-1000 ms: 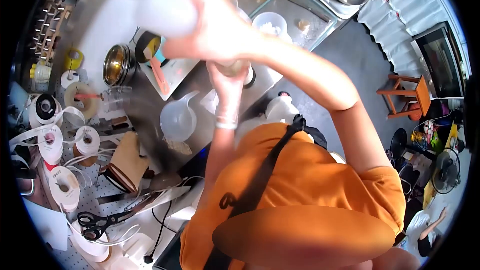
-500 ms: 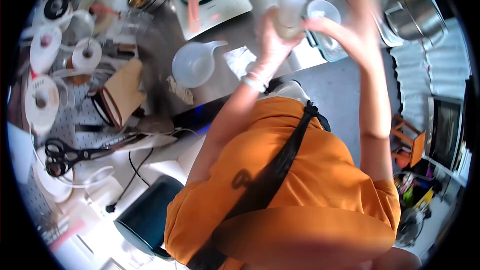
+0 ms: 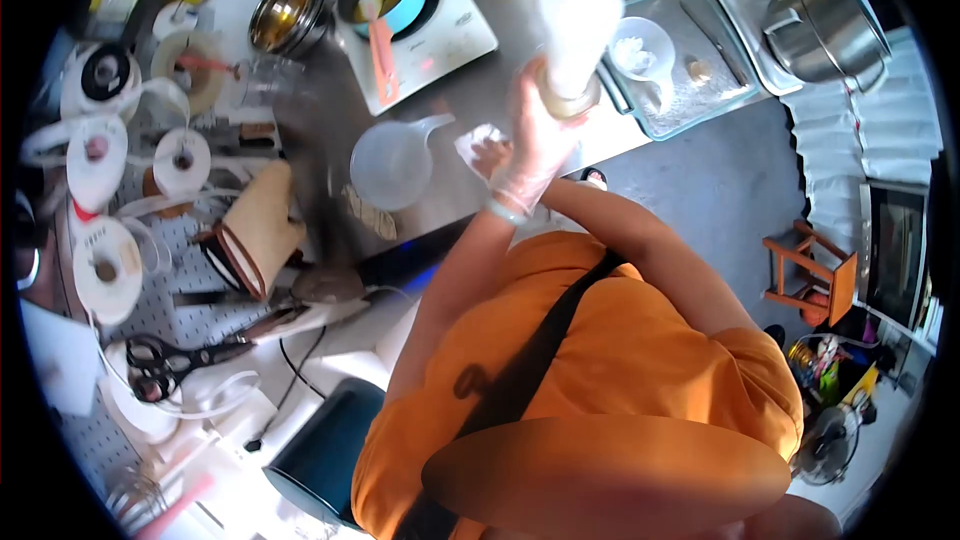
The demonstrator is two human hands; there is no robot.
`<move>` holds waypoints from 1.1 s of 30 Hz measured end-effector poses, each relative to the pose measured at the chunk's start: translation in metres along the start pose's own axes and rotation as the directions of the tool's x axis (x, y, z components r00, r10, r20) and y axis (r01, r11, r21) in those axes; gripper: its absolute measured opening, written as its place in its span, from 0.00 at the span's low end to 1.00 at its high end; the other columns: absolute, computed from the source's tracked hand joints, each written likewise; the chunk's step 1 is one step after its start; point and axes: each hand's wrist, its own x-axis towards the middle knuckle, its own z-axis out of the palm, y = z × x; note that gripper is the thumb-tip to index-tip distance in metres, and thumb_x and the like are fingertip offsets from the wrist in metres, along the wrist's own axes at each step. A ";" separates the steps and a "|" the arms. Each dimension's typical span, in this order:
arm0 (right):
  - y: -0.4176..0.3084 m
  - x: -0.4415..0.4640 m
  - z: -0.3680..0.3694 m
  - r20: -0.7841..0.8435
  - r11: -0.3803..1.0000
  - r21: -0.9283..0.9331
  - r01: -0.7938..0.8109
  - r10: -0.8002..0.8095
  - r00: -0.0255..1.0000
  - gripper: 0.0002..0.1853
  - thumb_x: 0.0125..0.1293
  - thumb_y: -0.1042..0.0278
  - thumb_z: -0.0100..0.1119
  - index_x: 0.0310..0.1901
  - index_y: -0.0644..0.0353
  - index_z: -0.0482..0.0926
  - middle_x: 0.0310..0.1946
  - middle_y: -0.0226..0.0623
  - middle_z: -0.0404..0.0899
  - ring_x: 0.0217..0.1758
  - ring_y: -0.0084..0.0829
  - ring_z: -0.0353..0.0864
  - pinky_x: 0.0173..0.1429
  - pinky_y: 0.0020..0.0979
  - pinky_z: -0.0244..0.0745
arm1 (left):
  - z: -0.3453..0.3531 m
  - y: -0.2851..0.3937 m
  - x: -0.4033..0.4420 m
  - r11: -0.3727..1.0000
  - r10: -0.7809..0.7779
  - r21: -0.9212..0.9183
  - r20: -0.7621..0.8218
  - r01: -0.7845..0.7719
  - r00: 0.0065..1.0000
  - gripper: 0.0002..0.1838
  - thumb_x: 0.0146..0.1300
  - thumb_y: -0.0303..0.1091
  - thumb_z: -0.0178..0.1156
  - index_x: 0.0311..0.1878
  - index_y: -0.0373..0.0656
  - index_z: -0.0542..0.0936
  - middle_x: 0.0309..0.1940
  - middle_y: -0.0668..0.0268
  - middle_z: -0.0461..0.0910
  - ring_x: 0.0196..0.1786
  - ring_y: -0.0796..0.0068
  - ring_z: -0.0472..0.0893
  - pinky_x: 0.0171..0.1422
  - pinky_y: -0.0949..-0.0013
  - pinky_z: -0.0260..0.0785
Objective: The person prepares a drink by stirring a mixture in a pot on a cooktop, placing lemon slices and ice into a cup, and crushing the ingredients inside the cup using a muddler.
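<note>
My left hand [image 3: 533,130], in a clear glove, is wrapped round the lower end of a bright white bottle-like container [image 3: 580,25], held upright over the counter's front edge. Glare washes out its details. Behind the left wrist, my right arm reaches across to the left. My right hand [image 3: 490,156], partly hidden, has its fingers on a crumpled white paper towel [image 3: 472,143] lying on the counter. A translucent measuring jug [image 3: 390,165] stands just left of the towel.
A blue pan [image 3: 402,8] with yellow liquid and a pink-handled spatula sits on a white induction cooker [image 3: 470,25]. To the right, a tray [image 3: 690,115] bears a white cup [image 3: 642,50] and a knife. Metal bowls [image 3: 285,15] and a steel pot [image 3: 825,25] flank these.
My right hand has left the container and come down and left to the paper towel, passing behind my left wrist. My left hand still holds the container.
</note>
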 end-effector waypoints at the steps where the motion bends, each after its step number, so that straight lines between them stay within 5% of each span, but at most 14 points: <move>1: -0.017 -0.005 -0.010 0.378 0.841 -0.437 0.317 -0.148 0.914 0.24 0.62 0.55 0.59 0.54 0.60 0.70 0.53 0.42 0.72 0.52 0.36 0.75 0.55 0.39 0.70 | 0.001 -0.004 -0.003 1.000 0.004 -0.016 -0.010 -0.004 1.000 0.48 0.31 0.35 0.80 0.58 0.39 0.64 0.50 0.53 0.71 0.53 0.55 0.73 0.57 0.55 0.65; 2: -0.041 -0.007 -0.020 0.710 0.417 -0.618 0.666 -0.067 0.701 0.20 0.61 0.59 0.60 0.51 0.60 0.72 0.49 0.43 0.73 0.49 0.34 0.77 0.51 0.38 0.72 | 0.003 -0.005 -0.003 0.999 0.009 -0.036 -0.025 -0.010 1.000 0.48 0.31 0.35 0.80 0.59 0.39 0.64 0.50 0.54 0.71 0.54 0.55 0.72 0.58 0.55 0.65; 3: -0.066 -0.007 -0.035 0.853 -0.097 -0.468 0.878 0.210 0.477 0.17 0.60 0.62 0.61 0.49 0.59 0.73 0.45 0.44 0.75 0.46 0.32 0.78 0.47 0.36 0.74 | 0.001 0.000 -0.004 0.999 -0.005 -0.038 -0.020 0.004 1.000 0.48 0.31 0.33 0.80 0.59 0.39 0.64 0.50 0.55 0.71 0.54 0.57 0.72 0.59 0.56 0.65; 5: -0.118 0.000 -0.073 0.833 -0.553 0.161 0.818 0.520 0.188 0.11 0.52 0.70 0.60 0.39 0.59 0.77 0.40 0.46 0.78 0.40 0.41 0.80 0.44 0.37 0.76 | -0.001 0.005 -0.005 0.996 -0.054 -0.076 0.008 0.054 0.999 0.47 0.32 0.31 0.80 0.59 0.40 0.64 0.50 0.56 0.70 0.54 0.58 0.72 0.60 0.57 0.65; 7: -0.181 -0.040 -0.050 0.397 -0.695 -0.091 0.714 0.632 0.666 0.06 0.47 0.73 0.59 0.30 0.60 0.78 0.32 0.45 0.80 0.35 0.47 0.80 0.42 0.39 0.76 | -0.003 0.016 -0.003 0.988 -0.095 -0.114 0.042 0.100 0.995 0.45 0.35 0.28 0.79 0.60 0.40 0.64 0.51 0.58 0.69 0.54 0.60 0.71 0.61 0.59 0.66; 8: -0.212 -0.055 -0.030 0.529 -0.547 -0.174 0.819 0.649 0.546 0.04 0.47 0.76 0.57 0.27 0.60 0.79 0.27 0.44 0.80 0.30 0.46 0.80 0.38 0.39 0.76 | -0.003 0.018 -0.006 0.988 -0.100 -0.117 0.047 0.105 0.994 0.45 0.35 0.28 0.79 0.60 0.40 0.64 0.51 0.58 0.69 0.54 0.60 0.71 0.61 0.59 0.66; 10: -0.259 -0.087 0.021 0.634 -0.393 -0.573 0.719 0.345 0.693 0.14 0.44 0.85 0.53 0.33 0.60 0.80 0.23 0.34 0.79 0.26 0.29 0.78 0.34 0.31 0.74 | 0.002 0.021 -0.007 0.875 -0.355 -0.354 -0.008 0.330 0.935 0.44 0.36 0.29 0.79 0.58 0.35 0.66 0.51 0.57 0.72 0.55 0.63 0.73 0.62 0.59 0.65; 11: -0.286 -0.093 0.054 0.658 -0.273 -0.663 0.697 0.234 0.716 0.13 0.46 0.86 0.53 0.34 0.60 0.80 0.22 0.27 0.77 0.27 0.20 0.74 0.34 0.25 0.71 | -0.005 0.017 -0.003 0.994 -0.066 -0.088 0.056 0.071 0.996 0.45 0.38 0.28 0.77 0.61 0.33 0.63 0.51 0.57 0.71 0.56 0.64 0.73 0.62 0.60 0.66; 12: -0.308 -0.086 0.076 0.640 -0.177 -0.752 0.634 0.030 0.768 0.11 0.48 0.84 0.55 0.34 0.61 0.80 0.23 0.25 0.77 0.27 0.18 0.73 0.33 0.24 0.70 | -0.005 0.017 -0.003 0.994 -0.068 -0.085 0.052 0.073 0.996 0.45 0.38 0.28 0.77 0.61 0.33 0.63 0.51 0.57 0.71 0.56 0.64 0.73 0.62 0.60 0.66; 14: -0.363 -0.041 0.111 0.732 -0.423 -0.661 0.620 -0.183 0.656 0.07 0.51 0.77 0.62 0.34 0.61 0.81 0.24 0.33 0.81 0.27 0.24 0.79 0.36 0.28 0.74 | -0.003 0.021 -0.004 0.930 -0.255 -0.256 0.068 0.263 0.965 0.46 0.39 0.26 0.76 0.63 0.33 0.61 0.53 0.56 0.70 0.56 0.65 0.73 0.61 0.62 0.67; 16: -0.393 0.004 0.144 0.899 -0.811 -0.385 0.440 -0.221 0.378 0.07 0.52 0.72 0.63 0.34 0.59 0.82 0.28 0.41 0.82 0.31 0.38 0.83 0.38 0.35 0.76 | -0.008 0.024 -0.003 0.943 -0.270 -0.179 0.086 0.281 0.959 0.46 0.39 0.26 0.75 0.64 0.34 0.60 0.53 0.57 0.70 0.56 0.66 0.72 0.61 0.63 0.67; 18: -0.408 0.065 0.163 0.872 -0.822 -0.403 0.402 -0.213 0.440 0.07 0.52 0.70 0.62 0.34 0.57 0.82 0.32 0.45 0.82 0.36 0.48 0.81 0.41 0.42 0.76 | -0.012 0.029 0.000 0.952 -0.300 -0.030 0.128 0.306 0.945 0.47 0.40 0.25 0.74 0.65 0.36 0.60 0.55 0.59 0.69 0.56 0.67 0.72 0.62 0.64 0.66; 24: -0.416 0.187 0.150 0.719 -0.962 -0.270 0.041 -0.173 0.674 0.08 0.58 0.71 0.54 0.35 0.62 0.81 0.36 0.50 0.81 0.41 0.48 0.82 0.47 0.44 0.76 | -0.005 0.062 0.008 0.851 -0.507 -0.125 0.065 0.511 0.860 0.47 0.38 0.28 0.74 0.64 0.40 0.60 0.58 0.59 0.67 0.59 0.66 0.69 0.64 0.63 0.63; 33: -0.384 0.197 0.145 0.639 -0.928 -0.349 0.130 -0.134 0.757 0.08 0.58 0.65 0.58 0.35 0.58 0.81 0.36 0.49 0.82 0.42 0.47 0.81 0.47 0.43 0.76 | -0.006 0.046 -0.002 0.910 -0.411 -0.058 0.011 0.411 0.912 0.49 0.37 0.30 0.75 0.65 0.41 0.60 0.60 0.60 0.66 0.59 0.66 0.69 0.65 0.63 0.62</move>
